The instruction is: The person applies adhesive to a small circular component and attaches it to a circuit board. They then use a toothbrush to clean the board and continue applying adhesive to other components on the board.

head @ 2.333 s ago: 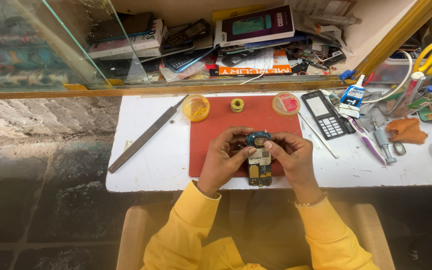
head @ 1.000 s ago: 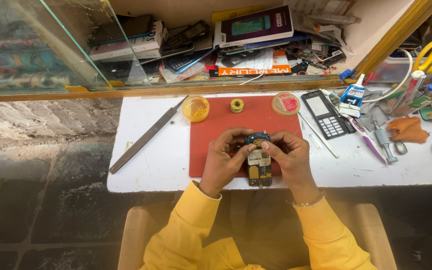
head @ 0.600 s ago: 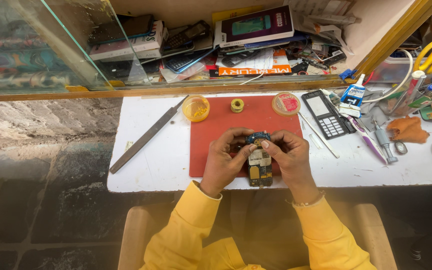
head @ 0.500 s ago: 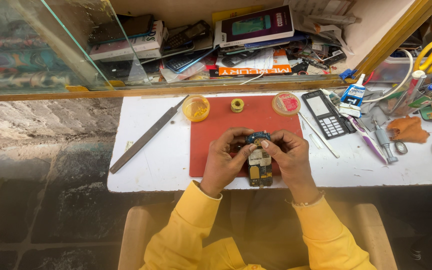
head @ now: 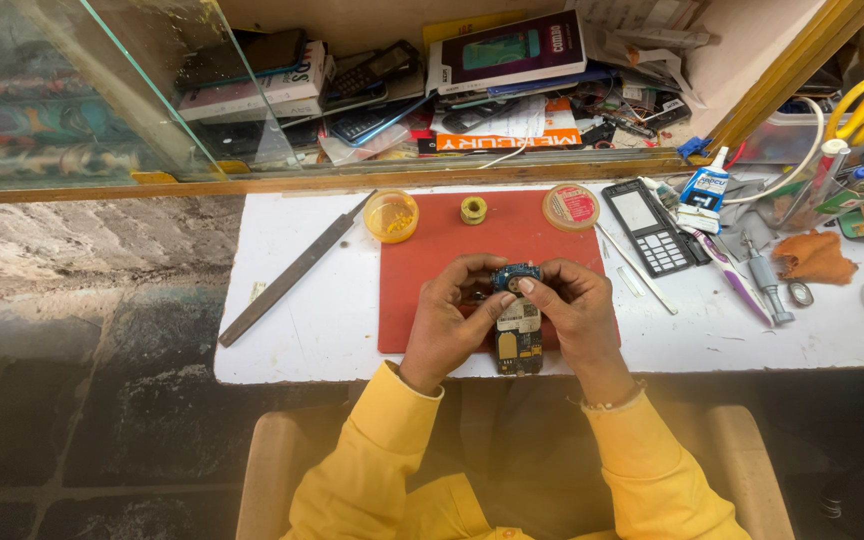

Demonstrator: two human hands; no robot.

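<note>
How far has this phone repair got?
The phone is already opened: its bare circuit board shows. Both hands, left hand and right hand, hold it over the red mat, working at its top end. It remains uncased, and another keypad phone lies aside.

Very little differs from the earlier pictures. The left hand (head: 447, 325) and right hand (head: 577, 315) sit a touch higher over the red mat (head: 422, 270), the opened phone (head: 519, 335) between them shifted only slightly; the fingertips close marginally nearer its top end.
</note>
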